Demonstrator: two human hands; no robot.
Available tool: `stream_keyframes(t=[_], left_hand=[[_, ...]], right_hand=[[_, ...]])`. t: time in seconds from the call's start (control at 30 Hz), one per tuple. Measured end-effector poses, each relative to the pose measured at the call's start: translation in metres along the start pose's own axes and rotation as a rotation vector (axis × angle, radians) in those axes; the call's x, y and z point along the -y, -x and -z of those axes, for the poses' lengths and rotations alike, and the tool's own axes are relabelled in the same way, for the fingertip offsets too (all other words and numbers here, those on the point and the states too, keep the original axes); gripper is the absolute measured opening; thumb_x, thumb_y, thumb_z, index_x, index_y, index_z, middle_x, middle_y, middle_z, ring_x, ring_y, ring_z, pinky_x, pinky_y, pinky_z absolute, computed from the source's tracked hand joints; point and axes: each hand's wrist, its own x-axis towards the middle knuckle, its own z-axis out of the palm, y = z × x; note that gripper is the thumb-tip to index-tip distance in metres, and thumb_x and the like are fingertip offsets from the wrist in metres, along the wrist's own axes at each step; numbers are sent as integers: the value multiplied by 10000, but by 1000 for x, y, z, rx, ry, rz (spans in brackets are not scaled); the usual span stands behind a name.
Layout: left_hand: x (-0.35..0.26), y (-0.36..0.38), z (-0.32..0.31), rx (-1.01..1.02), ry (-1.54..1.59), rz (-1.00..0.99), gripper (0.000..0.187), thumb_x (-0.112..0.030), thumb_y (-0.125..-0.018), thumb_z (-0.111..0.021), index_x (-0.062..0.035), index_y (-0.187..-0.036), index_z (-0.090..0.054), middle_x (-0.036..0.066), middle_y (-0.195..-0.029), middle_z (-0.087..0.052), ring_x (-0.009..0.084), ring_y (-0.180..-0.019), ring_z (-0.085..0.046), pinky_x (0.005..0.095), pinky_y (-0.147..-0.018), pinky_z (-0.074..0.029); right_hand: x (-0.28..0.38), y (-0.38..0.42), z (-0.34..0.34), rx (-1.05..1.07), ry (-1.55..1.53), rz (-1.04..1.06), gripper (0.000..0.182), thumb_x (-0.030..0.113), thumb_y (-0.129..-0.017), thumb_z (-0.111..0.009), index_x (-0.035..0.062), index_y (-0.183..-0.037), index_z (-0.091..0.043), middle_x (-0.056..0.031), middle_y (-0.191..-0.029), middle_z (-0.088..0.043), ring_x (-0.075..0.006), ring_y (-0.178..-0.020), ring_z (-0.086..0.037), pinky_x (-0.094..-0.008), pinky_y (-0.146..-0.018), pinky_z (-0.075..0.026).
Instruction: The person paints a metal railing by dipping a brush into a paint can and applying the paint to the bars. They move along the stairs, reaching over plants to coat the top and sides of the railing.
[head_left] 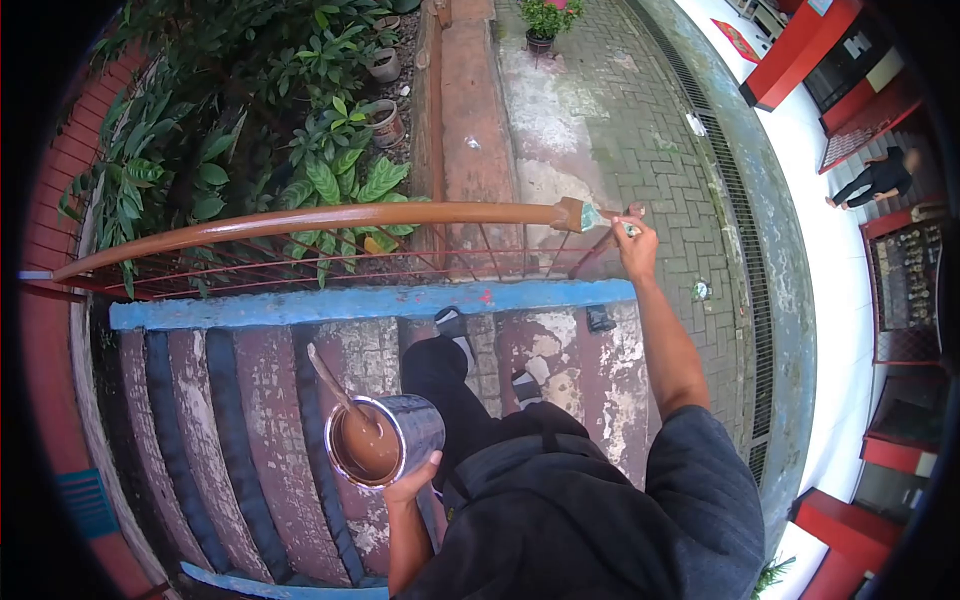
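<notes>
The right hand [637, 245] is pinching the handle of a paintbrush [590, 217] between thumb and fingertips. The brush is lying at the right end of the handrail [350, 215], its brown-coated bristles appearing to touch the rail and pointing left, away from the hand. The rail's long axis is running left to right across the person's front, curving down towards its far left end, and the brush is lying roughly in line with it, so the rest of the rail is extending to the left of the right hand. The left hand [412, 482] is gripping the side of a can [420, 432] of brown paint, its fingers being partly hidden; a stick [335, 380] is leaning out of it. The can is sitting well apart from the rail, over the worn steps [270, 400]. The right hand is clearly being the nearer one to the rail.
</notes>
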Motion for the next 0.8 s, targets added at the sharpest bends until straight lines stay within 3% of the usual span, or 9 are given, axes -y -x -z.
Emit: stream_keyframes(t=[0.2, 0.3, 0.37, 0.4, 0.47, 0.6, 0.67, 0.8], left_hand=[[-1, -4, -3, 40, 12, 33, 604, -96, -752, -900, 1, -1285, -633, 83, -1182, -679, 213, -1056, -665, 351, -926, -545], [6, -2, 0, 41, -4, 34, 601, -102, -755, -900, 2, -1284, -634, 84, -1185, -678, 211, -1056, -663, 352, -925, -545], [10, -1, 2, 36, -12, 39, 603, -105, -756, -900, 2, -1286, -632, 84, -1188, -677, 210, -1058, -662, 352, -926, -545], [10, -1, 2, 38, -28, 27, 611, -106, -757, -900, 1, -1293, -627, 84, -1194, -674, 209, -1062, -660, 352, -928, -544], [11, -1, 4, 36, -41, 11, 618, -106, -758, -900, 1, -1299, -622, 84, -1200, -672, 207, -1067, -658, 352, -930, -544], [21, 3, 12, 63, -13, 79, 653, -103, -752, -902, 3, -1324, -603, 85, -1224, -662, 212, -1087, -652, 354, -941, -541], [26, 5, 15, 68, -7, 107, 664, -103, -752, -901, 4, -1332, -597, 87, -1235, -657, 215, -1094, -649, 355, -947, -540], [28, 6, 17, 36, -45, 24, 698, -107, -745, -908, 1, -1352, -581, 94, -1260, -644, 223, -1110, -646, 360, -959, -539]], right_hand=[[-19, -18, 38, -34, 72, 21, 273, 309, -922, -760, 57, -1021, -797, -130, -624, -669, -204, -562, -641, -382, -604, -503], [-22, -25, 49, -30, 298, 58, 305, 342, -947, -733, 52, -1020, -792, -136, -638, -691, -214, -554, -669, -371, -596, -515], [-17, -24, 54, -61, 412, 160, 313, 348, -936, -731, 53, -1025, -783, -200, -634, -653, -347, -581, -668, -427, -615, -517], [-16, -23, 54, -61, 413, 163, 313, 348, -936, -731, 53, -1025, -783, -200, -634, -653, -347, -581, -668, -427, -615, -517], [-13, -23, 54, -21, 429, 179, 296, 328, -936, -732, 52, -1031, -773, -242, -644, -631, -433, -657, -668, -467, -627, -515], [-14, -22, 40, 8, 526, 316, 292, 286, -938, -726, 45, -1101, -750, -264, -746, -678, -444, -721, -687, -502, -660, -535], [-6, -21, 31, 66, 577, 556, 239, 217, -944, -701, 19, -1078, -708, -265, -852, -707, -443, -773, -697, -532, -703, -552], [22, -17, 26, 157, 758, 665, 111, 123, -928, -665, 14, -945, -681, -216, -881, -716, -397, -827, -720, -507, -738, -597]])
